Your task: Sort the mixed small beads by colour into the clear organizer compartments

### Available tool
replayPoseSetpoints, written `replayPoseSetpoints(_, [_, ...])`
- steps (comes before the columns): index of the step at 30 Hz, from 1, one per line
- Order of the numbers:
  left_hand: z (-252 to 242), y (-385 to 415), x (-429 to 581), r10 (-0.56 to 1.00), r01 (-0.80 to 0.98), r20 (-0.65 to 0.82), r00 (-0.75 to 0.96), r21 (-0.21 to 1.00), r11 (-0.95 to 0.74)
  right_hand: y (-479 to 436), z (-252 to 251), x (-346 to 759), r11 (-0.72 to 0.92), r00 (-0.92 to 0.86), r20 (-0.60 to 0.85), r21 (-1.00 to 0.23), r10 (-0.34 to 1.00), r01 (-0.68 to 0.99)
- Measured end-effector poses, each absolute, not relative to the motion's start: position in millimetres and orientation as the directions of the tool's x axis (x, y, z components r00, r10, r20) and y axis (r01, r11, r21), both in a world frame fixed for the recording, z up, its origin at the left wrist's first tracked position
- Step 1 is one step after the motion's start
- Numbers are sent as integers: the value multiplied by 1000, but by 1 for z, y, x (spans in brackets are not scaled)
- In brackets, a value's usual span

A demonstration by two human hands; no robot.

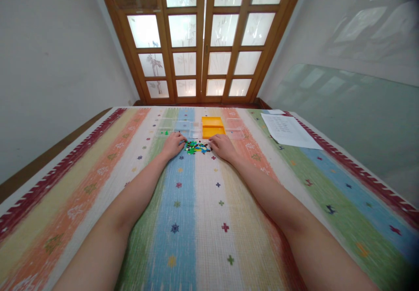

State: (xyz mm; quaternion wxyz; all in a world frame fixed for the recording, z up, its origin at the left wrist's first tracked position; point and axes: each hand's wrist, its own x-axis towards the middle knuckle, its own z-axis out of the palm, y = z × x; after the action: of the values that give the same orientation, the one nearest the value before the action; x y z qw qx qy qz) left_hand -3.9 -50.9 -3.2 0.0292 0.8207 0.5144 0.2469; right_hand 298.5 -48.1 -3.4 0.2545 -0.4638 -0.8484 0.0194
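Note:
A pile of small pieces [196,147], mostly green with some blue, yellow, white and dark ones, lies on the striped tablecloth between my hands. At its left edge is my left hand [174,145], its fingers curled together; what they hold, if anything, is too small to make out. My right hand [223,146] rests by the pile's right edge with bent fingers close together, their tips near some dark pieces. Whatever they may grip is hidden. Just beyond the right hand stands a yellow tray [214,126] split into two compartments.
Clear plastic compartment boxes flank the yellow tray; the left box [163,125] holds a few green pieces, and the right box [235,128] has a tiny piece in it. Printed paper sheets [290,129] lie at the table's right. Past the far edge are wood-framed glass doors [203,51].

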Motion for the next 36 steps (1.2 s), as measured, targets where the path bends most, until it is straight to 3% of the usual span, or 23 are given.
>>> replayPoseSetpoints(17, [-3, -55, -6, 844, 778, 402, 355, 374, -505, -48, -4, 299, 607, -484, 416, -246, 770, 755])
replayPoseSetpoints(24, [-2, -55, -6, 908, 748, 374, 189, 544, -380, -50, -2, 298, 609, -489, 405, -252, 773, 752])
replayPoseSetpoints(31, [-2, -51, -12, 896, 722, 438, 74, 596, -351, -50, -1, 299, 611, -490, 406, -259, 772, 748])
replayPoseSetpoints(36, [-10, -38, -27, 886, 615, 453, -99, 728, -303, -50, -2, 299, 612, -491, 401, -267, 773, 745])
